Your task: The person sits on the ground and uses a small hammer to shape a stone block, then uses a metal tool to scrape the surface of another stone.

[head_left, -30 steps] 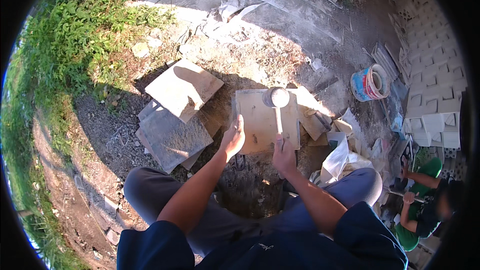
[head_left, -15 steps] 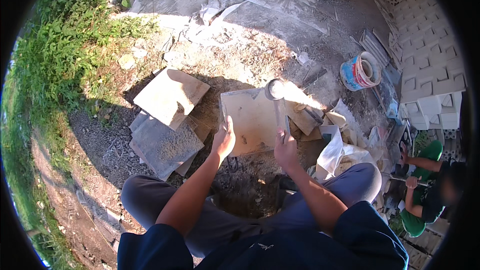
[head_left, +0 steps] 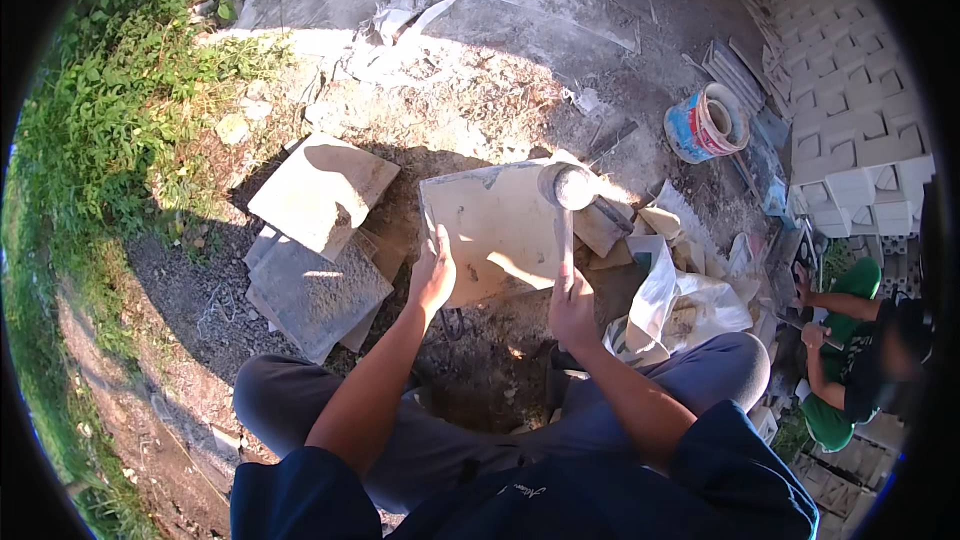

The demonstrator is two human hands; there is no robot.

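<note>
A square cream-coloured tile point(head_left: 490, 220) with worn, grey-stained edges is in front of me, tilted slightly. My left hand point(head_left: 433, 275) grips its left edge near the lower corner, with fingers lying along the side. In my right hand point(head_left: 573, 310) is the handle of a mallet point(head_left: 568, 187), closed in my fingers. The mallet's round, pale grey head is over the tile's upper right corner. What supports the tile underneath is hidden.
Stacked tiles point(head_left: 325, 285) lie to the left, a pale one point(head_left: 320, 190) on top. At right are a white sack point(head_left: 665, 295), a paint bucket point(head_left: 705, 125) and stacked pale blocks point(head_left: 860, 100). A person in green trousers point(head_left: 840, 340) crouches at far right. Plants point(head_left: 120, 120) grow at left.
The view has shifted a little, moving most things leftward in the picture. The mallet head has come toward me and right relative to the tile, and my left fingers look straighter.
</note>
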